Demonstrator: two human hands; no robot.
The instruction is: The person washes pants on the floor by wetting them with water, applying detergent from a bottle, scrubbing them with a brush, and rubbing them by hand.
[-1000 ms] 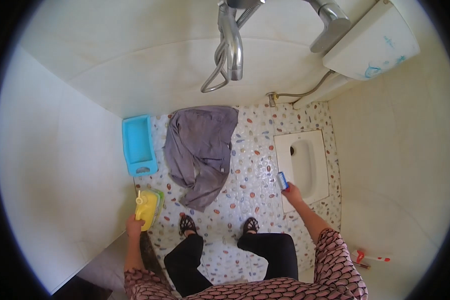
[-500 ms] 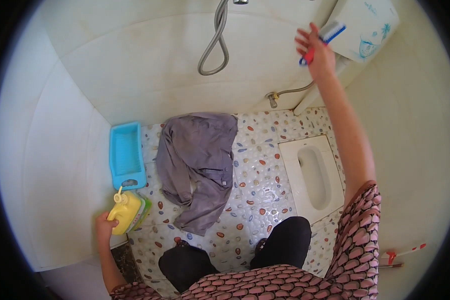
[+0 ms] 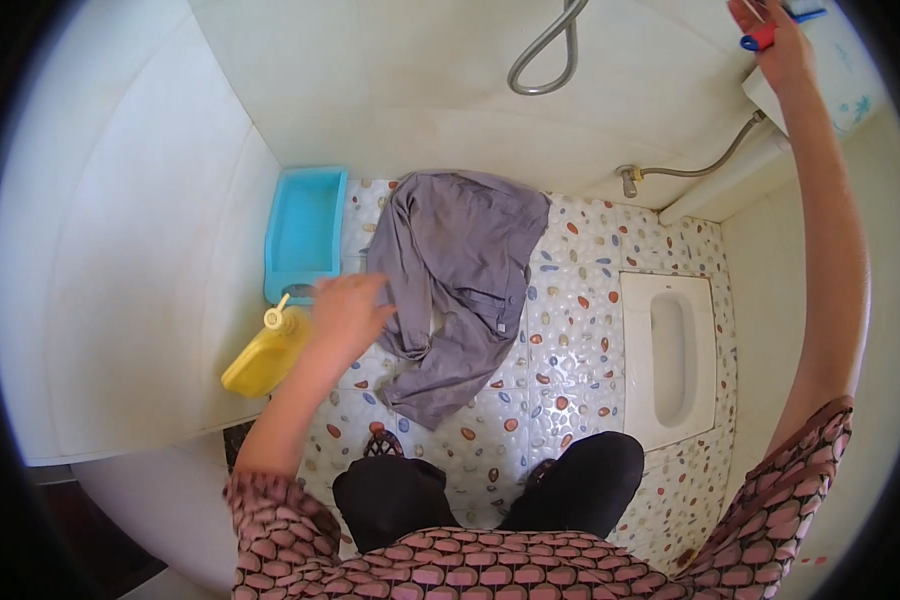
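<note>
My right hand [image 3: 785, 50] is raised at the upper right beside the white tank, its fingers wrapped round a scrub brush [image 3: 760, 38] with a red and blue handle. The brush head is partly cut off by the picture's edge. Over the gap between the bottle and the garment is my left hand [image 3: 350, 312], holding nothing, fingers apart. Just left of it stands a yellow pump bottle [image 3: 267, 360], partly hidden by my wrist. A crumpled grey-purple garment [image 3: 470, 240], apparently trousers, lies on the floor ahead. Behind the bottle rests a light blue plastic washboard basin [image 3: 307, 225].
A white squat toilet [image 3: 676, 360] is set into the pebble-patterned floor [image 3: 580, 330] on the right. A metal hose [image 3: 560, 75] hangs on the far wall, and a tap [image 3: 630, 180] with a pipe sits low there. My knees are at the near side.
My left hand has let go of the yellow bottle and moved right, toward the garment. My right hand still holds the brush, now higher and farther right in view. The whole view has shifted.
</note>
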